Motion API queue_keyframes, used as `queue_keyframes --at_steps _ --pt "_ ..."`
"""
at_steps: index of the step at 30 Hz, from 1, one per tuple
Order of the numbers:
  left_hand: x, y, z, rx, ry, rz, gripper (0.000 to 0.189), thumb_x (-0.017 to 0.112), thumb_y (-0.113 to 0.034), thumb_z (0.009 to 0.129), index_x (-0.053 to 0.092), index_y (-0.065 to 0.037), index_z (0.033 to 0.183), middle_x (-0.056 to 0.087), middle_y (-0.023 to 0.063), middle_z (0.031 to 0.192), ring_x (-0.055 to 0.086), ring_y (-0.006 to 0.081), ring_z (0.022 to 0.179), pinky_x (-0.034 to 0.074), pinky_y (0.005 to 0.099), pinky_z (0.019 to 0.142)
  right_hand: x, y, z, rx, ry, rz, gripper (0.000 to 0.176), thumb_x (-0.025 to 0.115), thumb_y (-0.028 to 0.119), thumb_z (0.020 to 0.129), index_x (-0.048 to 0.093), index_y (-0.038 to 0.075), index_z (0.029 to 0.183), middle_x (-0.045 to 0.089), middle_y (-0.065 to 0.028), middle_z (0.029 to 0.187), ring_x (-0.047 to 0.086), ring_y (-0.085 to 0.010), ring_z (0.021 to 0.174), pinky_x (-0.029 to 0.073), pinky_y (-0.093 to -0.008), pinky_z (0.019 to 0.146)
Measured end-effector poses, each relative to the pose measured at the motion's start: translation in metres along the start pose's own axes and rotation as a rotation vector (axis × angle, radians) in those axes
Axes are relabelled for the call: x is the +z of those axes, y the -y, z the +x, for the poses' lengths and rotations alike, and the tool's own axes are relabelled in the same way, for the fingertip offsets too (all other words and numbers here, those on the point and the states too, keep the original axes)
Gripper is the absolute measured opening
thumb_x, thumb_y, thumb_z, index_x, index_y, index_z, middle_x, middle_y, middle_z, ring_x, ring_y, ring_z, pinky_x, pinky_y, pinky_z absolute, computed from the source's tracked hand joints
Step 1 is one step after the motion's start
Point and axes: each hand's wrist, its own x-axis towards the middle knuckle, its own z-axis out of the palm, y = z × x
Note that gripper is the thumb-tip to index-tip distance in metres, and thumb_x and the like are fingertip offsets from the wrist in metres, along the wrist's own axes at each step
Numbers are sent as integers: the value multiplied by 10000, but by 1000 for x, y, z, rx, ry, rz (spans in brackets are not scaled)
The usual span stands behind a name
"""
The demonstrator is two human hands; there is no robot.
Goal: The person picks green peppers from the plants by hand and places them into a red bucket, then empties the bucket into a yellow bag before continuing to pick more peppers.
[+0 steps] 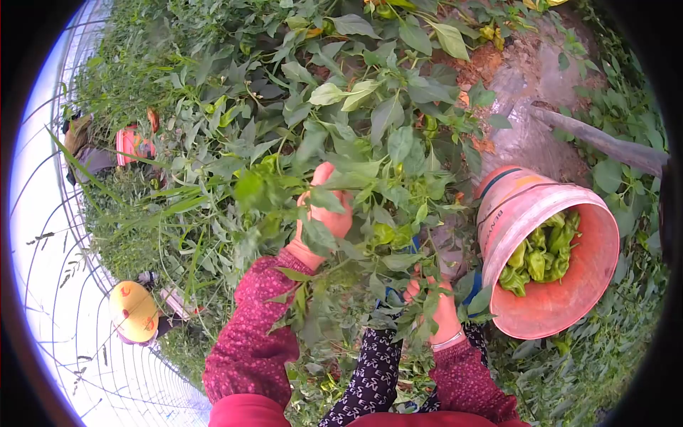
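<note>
My left hand [334,217] reaches into the pepper plants [388,117], fingers curled and partly covered by leaves; what they grip is hidden. Lower and to the right, my right hand [445,313], with a bracelet at its wrist, is among leaves in front of my legs. Its fingers look closed, but foliage hides what is in them. Between the hands hangs a light green pepper [384,233]. To the right of my right hand, a tilted red-orange bucket [605,249] holds several green peppers [537,263].
A grey pole or pipe [605,139] juts in from the right above the bucket, over plastic-covered soil [526,92]. At left, a person in a yellow hat [134,313] and another red bucket [134,146] are among the plants, beside a netted, bright wall [43,235].
</note>
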Motion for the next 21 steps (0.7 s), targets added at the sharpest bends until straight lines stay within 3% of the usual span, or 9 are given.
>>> queue_keyframes --at_steps 2,3,5,7,8,11,12,13,21 --pt "-9 31 23 -226 203 98 263 619 -70 698 571 -49 956 551 131 1019 536 337 967 453 425 763 -10 1 5 15 28 8 278 485 287 886 507 39 1009 488 -41 713 446 -172 649 369 -321 606" --pt "-9 49 24 -119 291 435 321 641 -108 693 559 -49 998 547 142 1059 504 352 1045 424 435 849 -12 1 6 16 19 7 296 490 318 884 519 43 990 499 -38 706 467 -169 632 387 -314 595" --pt "-2 81 4 9 158 431 412 669 -169 690 538 -44 1059 547 145 1104 469 342 1120 378 427 932 -11 1 7 21 0 5 338 500 380 880 545 53 952 522 -32 693 508 -165 599 424 -301 573" --pt "-1 87 5 -125 653 508 503 684 -211 683 510 -33 1120 536 166 1146 444 351 1157 348 425 975 -7 2 4 -3 -30 -89 328 501 381 880 541 68 971 538 -30 742 518 -166 624 434 -303 565" --pt "9 95 -5 -40 507 511 461 688 -227 678 530 -37 1068 565 168 1067 518 365 1031 386 434 921 -4 2 3 -14 -44 -137 323 501 381 880 540 76 981 545 -28 767 522 -167 636 438 -304 561" --pt "23 100 -4 -201 664 452 430 679 -333 670 593 -58 990 631 99 964 550 289 1002 422 449 836 1 -1 4 -56 -229 -99 313 455 328 901 533 47 1015 578 -87 775 568 -204 678 484 -353 573" --pt "13 80 -13 -179 487 401 279 640 -313 706 618 -98 881 643 75 911 556 255 974 428 402 793 -1 1 3 -43 -181 -132 279 474 317 899 527 70 1019 569 -62 819 562 -184 693 476 -338 568" --pt "8 59 -15 -252 596 496 197 584 -284 790 611 -119 895 631 58 954 551 237 958 431 392 790 -3 2 1 -31 -134 -162 248 493 305 897 520 93 1023 560 -37 863 556 -165 708 469 -323 562" --pt "56 -12 -104 -307 407 736 255 509 -174 818 518 -18 1019 573 132 945 548 285 894 435 383 820 5 6 -7 -65 -25 -338 112 536 162 881 534 92 968 553 -18 891 553 -130 737 454 -271 595"
